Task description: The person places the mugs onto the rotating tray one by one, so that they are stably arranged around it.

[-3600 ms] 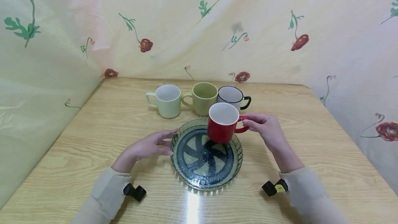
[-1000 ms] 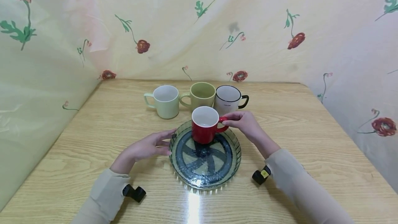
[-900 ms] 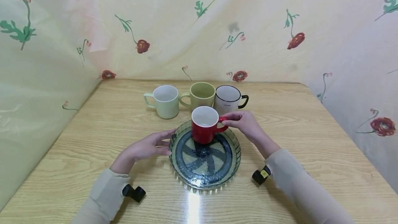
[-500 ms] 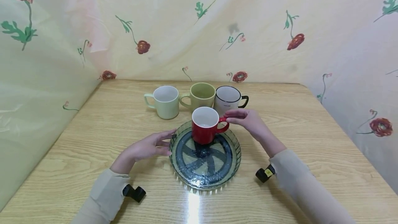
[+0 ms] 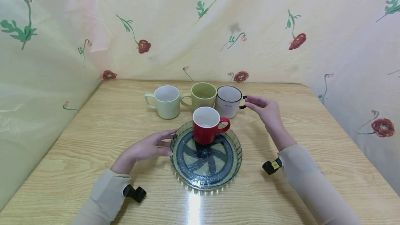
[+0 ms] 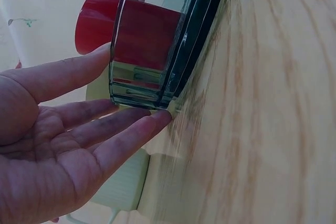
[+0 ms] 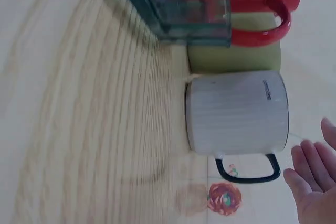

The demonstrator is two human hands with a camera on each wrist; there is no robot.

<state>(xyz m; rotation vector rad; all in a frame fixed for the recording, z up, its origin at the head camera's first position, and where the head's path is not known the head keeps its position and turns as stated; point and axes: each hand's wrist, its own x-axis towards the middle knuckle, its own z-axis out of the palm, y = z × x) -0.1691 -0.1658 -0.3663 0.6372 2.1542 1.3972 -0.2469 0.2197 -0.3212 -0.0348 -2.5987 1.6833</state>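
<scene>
My left hand point(image 5: 147, 147) rests its straight fingers against the left rim of a clear glass dish point(image 5: 215, 176) with a fluted wall and a dark swirl pattern. Toward the far side of that dish a red mug point(image 5: 204, 132) stands upright, white inside, its handle pointing right. Beyond it is a white mug point(image 5: 227, 106) with a black rim and black handle. My right hand point(image 5: 265, 111) is beside that black handle point(image 7: 247, 179). In the right wrist view the fingers are extended and a small gap separates them from the handle.
An olive-green mug point(image 5: 203, 98) stands close to the left of the white one. Farther left is a pale green mug point(image 5: 168, 107). All stand on a wooden table point(image 5: 103, 127). Flower-patterned cloth point(image 5: 175, 27) hangs behind and at both sides.
The red mug was carried left and set in the glass dish. My right hand let go of its handle and moved back and right to the white mug's handle. My left hand stayed put.
</scene>
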